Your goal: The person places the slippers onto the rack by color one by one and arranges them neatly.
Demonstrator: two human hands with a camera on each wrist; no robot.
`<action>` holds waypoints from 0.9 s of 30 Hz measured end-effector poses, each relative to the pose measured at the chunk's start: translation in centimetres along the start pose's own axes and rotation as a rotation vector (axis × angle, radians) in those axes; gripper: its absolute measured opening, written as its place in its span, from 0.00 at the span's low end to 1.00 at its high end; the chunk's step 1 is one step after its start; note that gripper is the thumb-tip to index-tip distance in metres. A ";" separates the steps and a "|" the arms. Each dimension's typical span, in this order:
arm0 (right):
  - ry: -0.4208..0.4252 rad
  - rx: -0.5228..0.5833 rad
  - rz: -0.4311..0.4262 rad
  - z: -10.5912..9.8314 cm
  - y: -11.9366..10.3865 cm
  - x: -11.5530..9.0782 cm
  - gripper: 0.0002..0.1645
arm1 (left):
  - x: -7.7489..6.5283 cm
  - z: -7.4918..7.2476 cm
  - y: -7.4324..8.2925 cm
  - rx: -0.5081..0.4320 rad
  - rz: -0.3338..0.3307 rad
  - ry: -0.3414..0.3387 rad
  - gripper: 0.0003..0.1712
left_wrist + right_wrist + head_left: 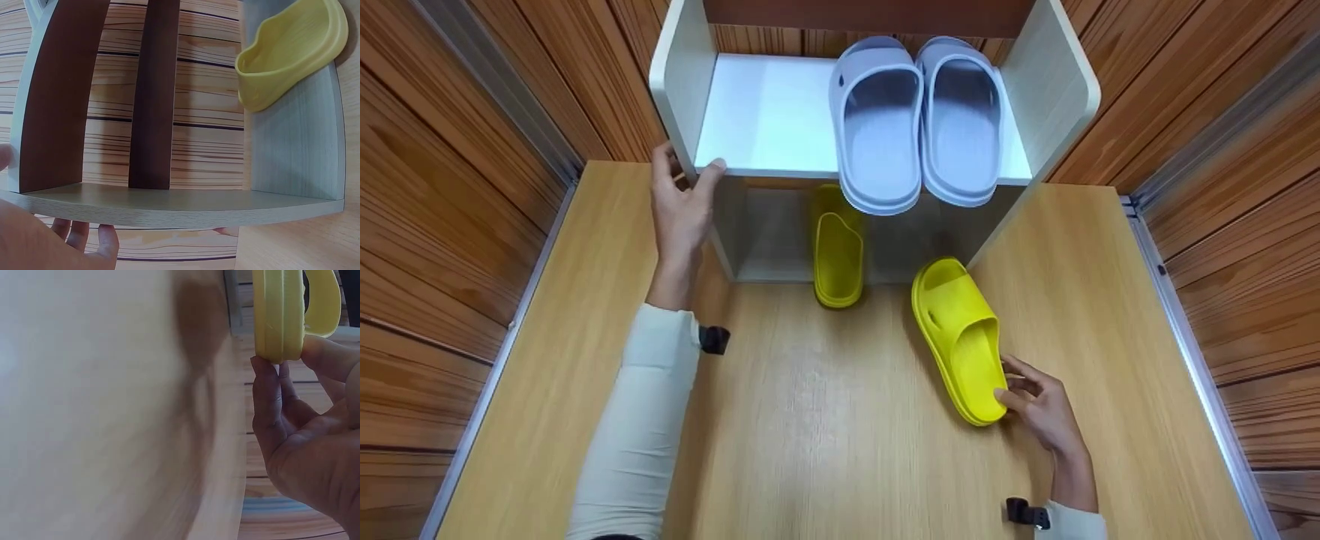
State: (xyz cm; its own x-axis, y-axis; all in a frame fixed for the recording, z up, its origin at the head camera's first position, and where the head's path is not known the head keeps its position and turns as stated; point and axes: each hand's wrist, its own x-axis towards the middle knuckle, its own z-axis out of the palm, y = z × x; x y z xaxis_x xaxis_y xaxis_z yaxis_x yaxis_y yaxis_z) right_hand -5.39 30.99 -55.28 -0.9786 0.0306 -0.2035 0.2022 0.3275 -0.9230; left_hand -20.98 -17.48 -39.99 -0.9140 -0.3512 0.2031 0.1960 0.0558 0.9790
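In the head view my right hand (1042, 409) pinches a yellow slide sandal (976, 352) by its heel, thumb on the footbed and fingers beneath. The right wrist view shows that sandal's sole edge (275, 318) raised off the surface. My left hand (682, 206) grips the left side of a pale shoe rack (682, 97), thumb over the front of its upper shelf. Fingers (79, 236) show outside the side panel in the left wrist view. A second yellow sandal (838, 262) stands on the lower level, heel past the front edge. Two grey-lavender slides (883, 135) sit side by side on the upper shelf.
The rack stands on a light wood surface (810, 420) against a wood-panelled wall (607, 82). Metal rails (1177, 322) run along both sides. The grey-lavender slides' heels overhang the shelf front, above the lower level.
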 end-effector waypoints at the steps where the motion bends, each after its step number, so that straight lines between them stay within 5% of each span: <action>1: 0.001 0.015 -0.007 0.2 -0.2 0.1 0.37 | 0.0 0.0 0.0 -0.005 0.008 0.000 0.34; 27: -0.063 0.105 -0.077 5.5 -5.1 3.3 0.36 | 0.1 -0.1 -0.1 0.017 -0.013 -0.007 0.35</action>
State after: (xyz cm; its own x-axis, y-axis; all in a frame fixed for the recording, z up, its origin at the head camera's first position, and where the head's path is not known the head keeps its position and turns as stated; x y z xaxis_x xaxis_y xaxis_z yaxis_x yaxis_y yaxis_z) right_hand -9.47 24.17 -53.03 -0.9877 -0.0513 -0.1474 0.1323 0.2260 -0.9651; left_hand -21.03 -17.61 -40.06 -0.9189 -0.3452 0.1909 0.1787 0.0671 0.9816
